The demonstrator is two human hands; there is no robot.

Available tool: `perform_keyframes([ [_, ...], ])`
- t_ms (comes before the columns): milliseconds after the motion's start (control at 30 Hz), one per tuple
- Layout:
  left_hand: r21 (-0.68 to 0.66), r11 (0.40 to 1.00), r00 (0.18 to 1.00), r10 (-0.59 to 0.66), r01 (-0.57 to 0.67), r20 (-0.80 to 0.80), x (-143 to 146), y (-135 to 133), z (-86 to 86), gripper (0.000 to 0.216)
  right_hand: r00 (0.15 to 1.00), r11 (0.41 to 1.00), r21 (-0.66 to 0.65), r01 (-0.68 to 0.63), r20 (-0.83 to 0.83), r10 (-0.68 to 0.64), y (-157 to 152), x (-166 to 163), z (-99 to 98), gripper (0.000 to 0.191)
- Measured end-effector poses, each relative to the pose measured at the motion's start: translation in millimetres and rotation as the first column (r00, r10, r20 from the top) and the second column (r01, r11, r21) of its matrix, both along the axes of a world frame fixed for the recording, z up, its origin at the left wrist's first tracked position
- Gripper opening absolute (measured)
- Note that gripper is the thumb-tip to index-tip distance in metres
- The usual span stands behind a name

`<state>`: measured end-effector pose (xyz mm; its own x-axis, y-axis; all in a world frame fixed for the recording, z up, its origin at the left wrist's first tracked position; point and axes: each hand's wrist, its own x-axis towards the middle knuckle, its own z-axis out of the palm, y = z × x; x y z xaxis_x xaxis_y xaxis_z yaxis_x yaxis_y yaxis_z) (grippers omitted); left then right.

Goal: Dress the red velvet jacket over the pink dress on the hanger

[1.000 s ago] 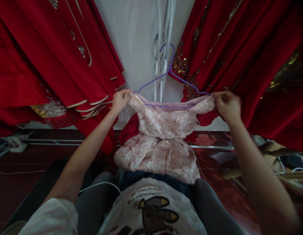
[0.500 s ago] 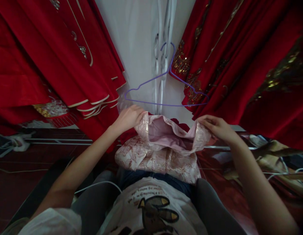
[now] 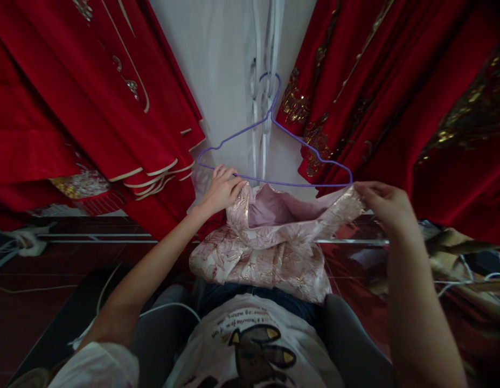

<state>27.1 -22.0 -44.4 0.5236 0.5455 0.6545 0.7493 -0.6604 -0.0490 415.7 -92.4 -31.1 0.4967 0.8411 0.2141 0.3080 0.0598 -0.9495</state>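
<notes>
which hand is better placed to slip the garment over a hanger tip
Probably the right hand: it holds the garment beside one tip of the hanger, while the left hand sits inward of the other.

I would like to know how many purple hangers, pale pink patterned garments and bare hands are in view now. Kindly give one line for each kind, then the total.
Purple hanger: 1
Pale pink patterned garment: 1
Left hand and right hand: 2
Total: 4
</notes>
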Motion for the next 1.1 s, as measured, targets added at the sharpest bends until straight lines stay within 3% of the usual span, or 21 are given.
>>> perform_keyframes([
  [100,0.024,1.000,1.000,-0.013,0.013,-0.012,-5,-8,4.9,0.033,0.996,0.994,0.069,0.089,-0.009,-0.089,-6,10,8.2,0.015],
  [367,0.122,0.992,0.995,0.051,-0.041,-0.080,-9,-8,3.5,0.031,0.998,0.963,0.268,0.042,0.042,-0.055,-11,-10,16.9,0.023],
  [467,0.127,0.991,0.995,0.062,-0.052,-0.075,-8,-7,1.3,0.030,0.989,0.952,0.303,0.030,0.129,-0.072,-9,-14,19.3,0.028],
  [567,0.083,0.996,0.999,0.021,-0.017,-0.044,-5,-8,0.1,0.030,0.936,0.940,0.340,0.009,0.328,-0.128,1,-14,26.9,0.028],
  [700,0.000,0.998,0.996,-0.057,0.057,0.069,7,-13,-0.4,0.030,0.820,0.938,0.344,-0.053,0.551,-0.156,28,-26,43.9,0.023],
  [900,-0.091,0.990,0.951,-0.079,0.111,0.300,21,-15,-0.4,0.035,0.825,0.927,0.348,-0.139,0.559,-0.086,53,-72,48.6,0.026],
  [1000,-0.117,0.990,0.875,-0.015,0.082,0.484,15,-9,6.4,0.037,0.838,0.934,0.317,-0.165,0.544,-0.036,55,-81,41.4,0.030],
  [1100,-0.122,0.993,0.732,0.087,-0.006,0.675,-2,-1,14.0,0.037,0.848,0.933,0.323,-0.157,0.529,-0.041,58,-73,38.6,0.031],
])
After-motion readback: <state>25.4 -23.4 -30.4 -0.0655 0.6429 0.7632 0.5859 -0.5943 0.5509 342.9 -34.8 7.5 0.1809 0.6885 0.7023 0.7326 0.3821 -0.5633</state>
